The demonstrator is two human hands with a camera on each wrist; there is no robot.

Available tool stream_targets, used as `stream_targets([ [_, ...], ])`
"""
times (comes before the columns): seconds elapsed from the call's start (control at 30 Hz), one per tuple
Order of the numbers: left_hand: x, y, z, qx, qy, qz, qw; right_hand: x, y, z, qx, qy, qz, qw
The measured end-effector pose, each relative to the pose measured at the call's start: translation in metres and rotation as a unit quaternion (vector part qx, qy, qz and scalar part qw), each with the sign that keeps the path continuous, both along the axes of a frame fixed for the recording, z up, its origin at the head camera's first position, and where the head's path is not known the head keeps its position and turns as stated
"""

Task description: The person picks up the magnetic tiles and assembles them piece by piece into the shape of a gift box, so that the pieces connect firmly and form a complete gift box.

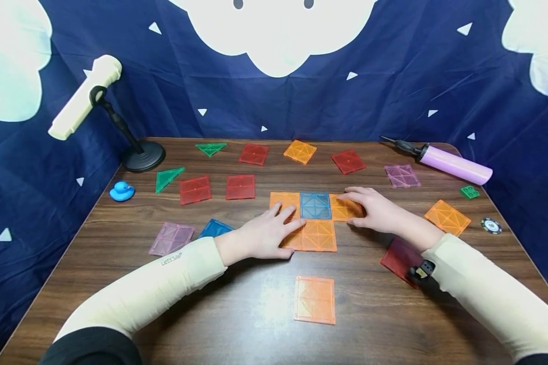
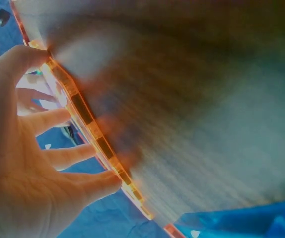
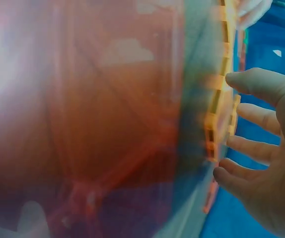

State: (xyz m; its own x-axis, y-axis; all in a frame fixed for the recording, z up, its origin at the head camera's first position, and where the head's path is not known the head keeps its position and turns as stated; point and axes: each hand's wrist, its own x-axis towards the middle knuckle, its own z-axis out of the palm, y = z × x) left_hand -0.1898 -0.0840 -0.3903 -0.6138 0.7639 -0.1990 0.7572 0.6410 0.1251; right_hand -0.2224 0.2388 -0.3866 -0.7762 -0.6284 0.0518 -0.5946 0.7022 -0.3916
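Black cuffs [image 1: 93, 347] and cream sleeves [image 1: 148, 289] frame a wooden desk [image 1: 210, 324], where one blue tile [image 1: 315, 206] and four orange tiles [image 1: 319, 235] lie edge to edge mid-surface. The left hand [image 1: 267, 234], fingers spread wide, rests across orange pieces, grasping nothing; the right hand [image 1: 378, 210], fingers loosely parted, touches the right-end orange tile [image 1: 340, 211].

On the brown counter [image 1: 370, 314] I see grouped tiles [image 1: 319, 235]; around them, duck [image 1: 122, 191] at nine o'clock, stand [image 1: 143, 156] ten, pump [image 1: 456, 165] two, chip [image 1: 490, 226] three.
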Motion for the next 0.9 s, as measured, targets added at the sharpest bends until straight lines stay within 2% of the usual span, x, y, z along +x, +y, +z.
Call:
stream_targets([
  [0.17, -0.001, 0.002, 0.0, 0.012, 0.0, -0.012, 0.9999, 0.026, 0.023, 0.013, -0.02, 0.014, -0.032, 0.999],
  [0.3, -0.001, -0.002, 0.001, 0.004, -0.004, -0.005, 1.0, 0.052, 0.039, 0.016, -0.04, 0.023, -0.052, 0.998],
  [0.47, -0.001, -0.006, 0.003, 0.003, -0.011, 0.0, 0.9999, 0.081, 0.055, 0.011, -0.048, 0.052, -0.082, 0.994],
  [0.6, -0.001, -0.004, 0.002, 0.009, -0.016, 0.001, 0.9998, 0.102, 0.064, 0.002, -0.015, 0.056, -0.109, 0.992],
  [0.77, 0.0, -0.002, 0.001, 0.008, -0.014, 0.004, 0.9999, 0.116, 0.065, -0.01, 0.031, 0.055, -0.124, 0.99],
  [0.9, 0.0, 0.0, -0.001, 0.013, -0.012, -0.001, 0.9998, 0.117, 0.061, -0.015, 0.019, 0.073, -0.101, 0.992],
])
